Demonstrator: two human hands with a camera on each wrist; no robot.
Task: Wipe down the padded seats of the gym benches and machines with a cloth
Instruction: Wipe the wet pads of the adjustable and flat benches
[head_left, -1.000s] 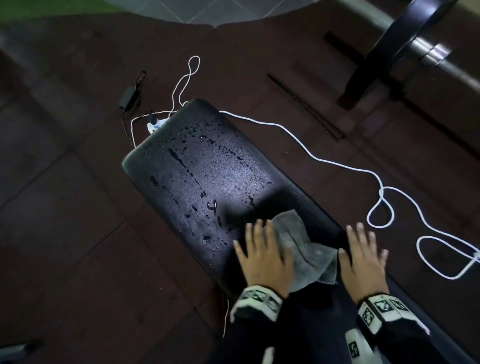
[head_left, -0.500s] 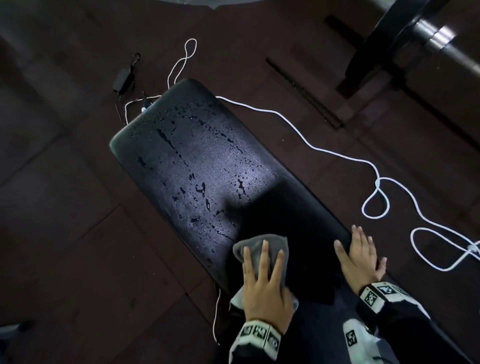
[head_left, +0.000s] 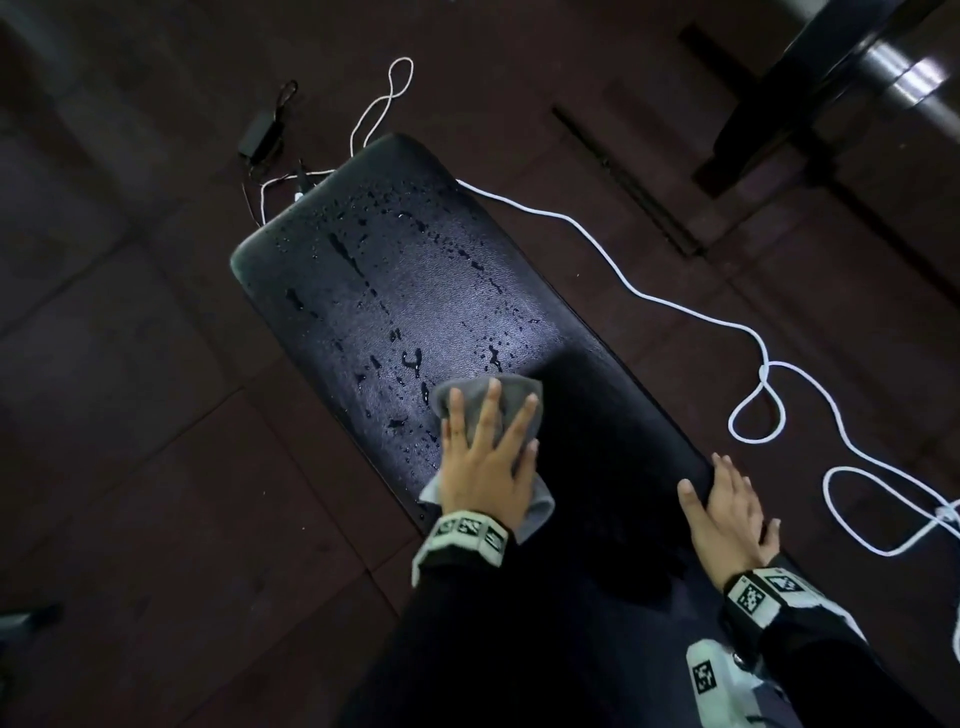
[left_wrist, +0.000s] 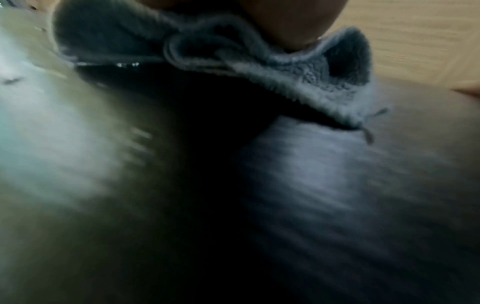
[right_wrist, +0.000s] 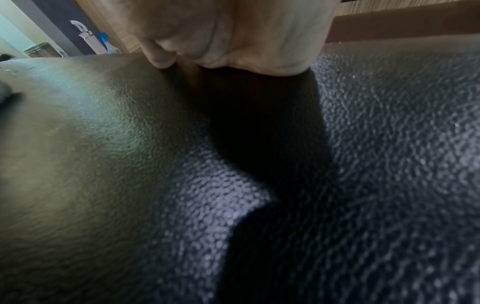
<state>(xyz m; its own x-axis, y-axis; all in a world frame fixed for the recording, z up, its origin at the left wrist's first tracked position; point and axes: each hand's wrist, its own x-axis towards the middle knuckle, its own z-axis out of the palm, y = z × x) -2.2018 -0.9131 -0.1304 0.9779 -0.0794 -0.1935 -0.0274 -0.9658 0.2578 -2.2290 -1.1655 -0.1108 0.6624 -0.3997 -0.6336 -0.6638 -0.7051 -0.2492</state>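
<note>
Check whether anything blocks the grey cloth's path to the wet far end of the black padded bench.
Nothing visible does. The left hand presses the grey cloth flat on the black padded bench; only water droplets lie ahead.

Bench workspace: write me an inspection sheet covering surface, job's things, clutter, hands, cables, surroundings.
Surface: black padded vinyl bench seat, far half beaded with water droplets, near half looks wiped.
Job's things: grey terry cloth flat on the seat at the edge of the droplets.
Clutter: nothing seen on the seat.
Hands: left hand presses the cloth with straight spread fingers; right hand rests flat on the seat's right edge, holding nothing.
Cables: long white cord loops over the floor right of the bench; black power adapter with thin leads lies beyond the far end.
Surroundings: dark tiled floor; black machine frame with a metal bar at top right.
</note>
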